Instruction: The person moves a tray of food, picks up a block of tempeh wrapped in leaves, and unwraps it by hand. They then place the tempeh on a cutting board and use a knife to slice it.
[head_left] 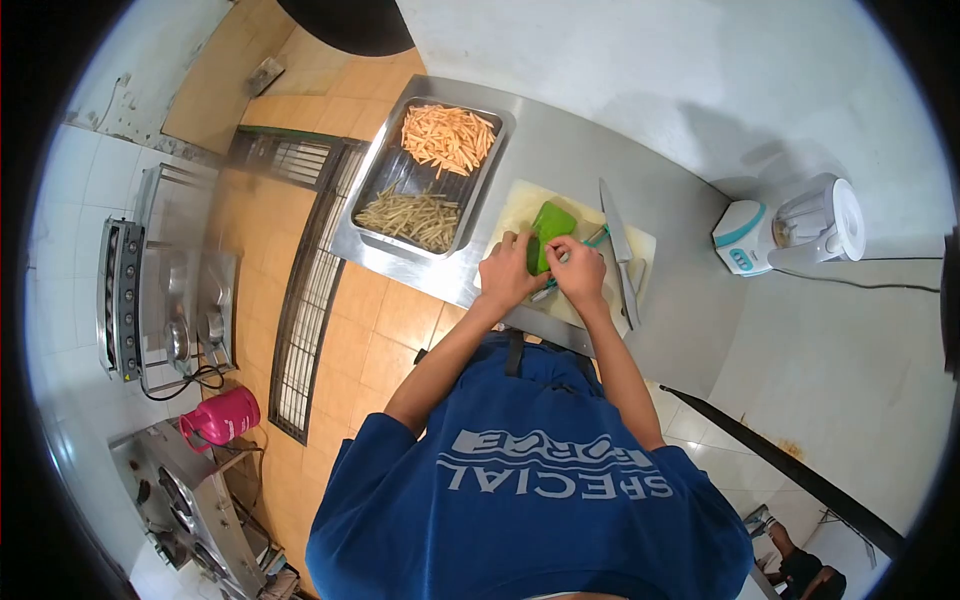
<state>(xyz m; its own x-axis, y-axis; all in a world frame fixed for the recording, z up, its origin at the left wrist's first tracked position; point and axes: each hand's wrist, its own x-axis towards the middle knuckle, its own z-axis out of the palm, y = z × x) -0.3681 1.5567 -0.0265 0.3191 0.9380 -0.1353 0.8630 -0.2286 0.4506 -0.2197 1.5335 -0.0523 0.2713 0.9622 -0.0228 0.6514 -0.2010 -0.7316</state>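
A green bell pepper point(552, 220) lies on the pale cutting board point(518, 205), under both of my hands. My left hand point(508, 272) grips its left side with curled fingers. Thumb and fingers of my right hand point(578, 272) are pinched together at the pepper's near right edge. Just beyond the right hand is a teal handle point(598, 237), partly covered by my fingers. A large kitchen knife point(617, 235) rests along the right part of the board, its blade pointing away from me.
Left on the steel table point(680, 240), a metal tray point(395, 170) holds orange strips point(447, 137) and brownish-green strips point(410, 218). A white blender point(745, 235) stands right. A pink gas cylinder point(222, 418) and stove point(175, 495) are lower left. Another person point(805, 572) shows lower right.
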